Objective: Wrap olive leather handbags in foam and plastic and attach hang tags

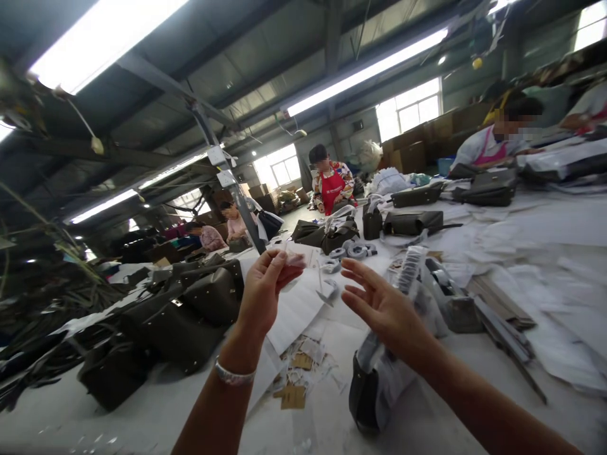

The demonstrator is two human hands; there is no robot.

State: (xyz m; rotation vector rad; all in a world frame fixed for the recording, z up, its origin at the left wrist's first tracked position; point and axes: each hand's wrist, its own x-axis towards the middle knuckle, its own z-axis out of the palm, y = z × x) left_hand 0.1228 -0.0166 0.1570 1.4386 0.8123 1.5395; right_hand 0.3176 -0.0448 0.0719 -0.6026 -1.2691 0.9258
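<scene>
Clear plastic, a small packet, was pinched between the thumb and fingers of your left hand, held up above the worktop. Your right hand hovered just beside it, fingers spread, holding nothing. So light a grip could have let the packet slip into the paper scraps below. No label or writing was legible.
</scene>
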